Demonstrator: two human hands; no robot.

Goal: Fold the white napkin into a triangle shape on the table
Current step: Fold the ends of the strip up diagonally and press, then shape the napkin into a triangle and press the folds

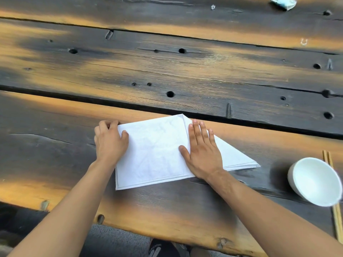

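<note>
The white napkin point(156, 151) lies flat near the front edge of the dark wooden table point(167, 71). Its right part is folded over into a sloping flap with a point at the far middle and a layered corner at the right. My left hand point(109, 140) pinches the napkin's far left corner, thumb on top and fingers curled at the edge. My right hand point(202, 149) lies flat, fingers spread, pressing down on the diagonal fold.
A white bowl point(315, 180) stands at the right, with a pair of wooden chopsticks point(334, 201) lying beside and under it. A small crumpled packet point(283, 2) lies at the far right. The table's front edge runs just below my forearms.
</note>
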